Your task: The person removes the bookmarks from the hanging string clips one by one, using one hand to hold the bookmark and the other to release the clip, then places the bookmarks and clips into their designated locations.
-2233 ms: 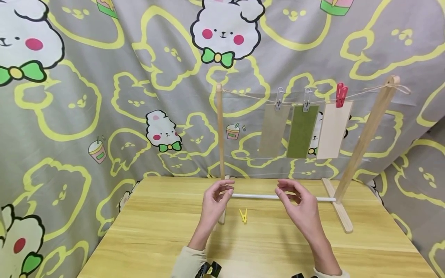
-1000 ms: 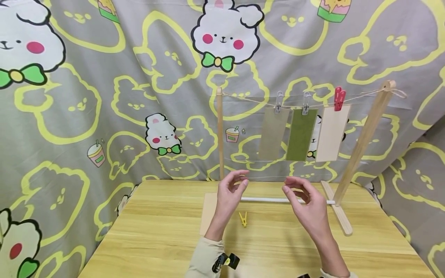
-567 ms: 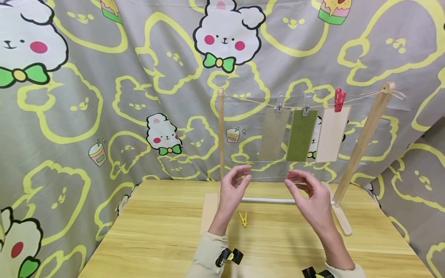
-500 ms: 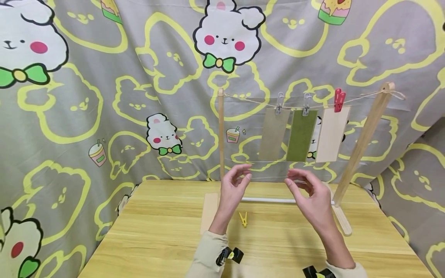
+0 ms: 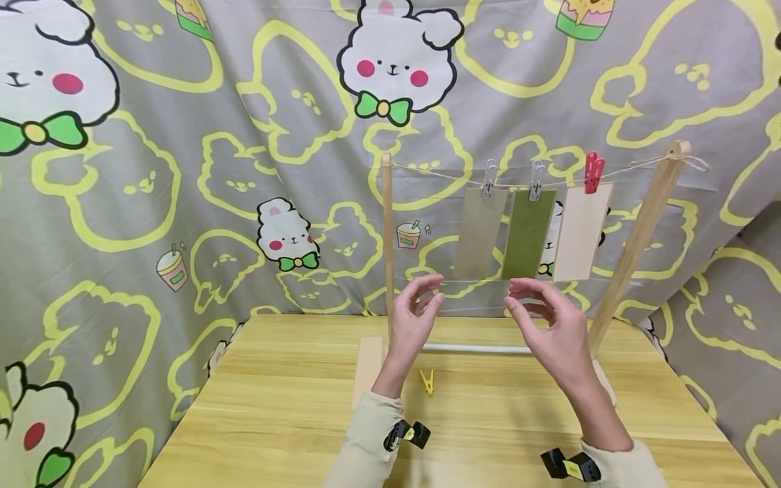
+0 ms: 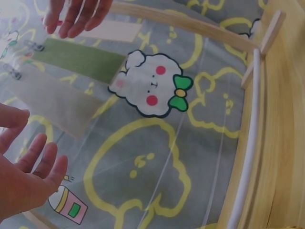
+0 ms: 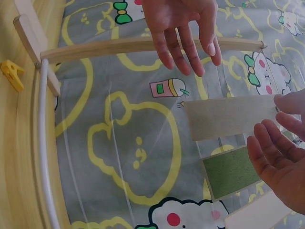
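Observation:
My left hand [image 5: 410, 322] hangs in the air in front of the rack, its fingers bent loosely with nothing between them. To its right, my right hand [image 5: 555, 329] is raised the same way, also holding nothing. A gap separates their fingertips. Just beyond and above the hands, three cards hang from a string: a grey-beige card [image 5: 480, 234] and a green card [image 5: 528, 234] under clear clips, and a cream card [image 5: 582, 232] under a red clothespin [image 5: 594, 173]. In the right wrist view, the right hand [image 7: 281, 152] overlaps the grey-beige and green cards.
The rack has a left wooden post [image 5: 388, 237], a right wooden post [image 5: 641, 237] and a white crossbar [image 5: 476, 348]. A yellow clothespin [image 5: 428, 381] lies on the wooden table [image 5: 274, 407]. A pale flat strip [image 5: 367, 369] lies beside my left forearm. A patterned curtain [image 5: 329, 163] hangs behind.
Both hands have risen from near the crossbar toward the hanging cards and shifted right. The pale strip at the left has come into view. The cards and the yellow clothespin stay put.

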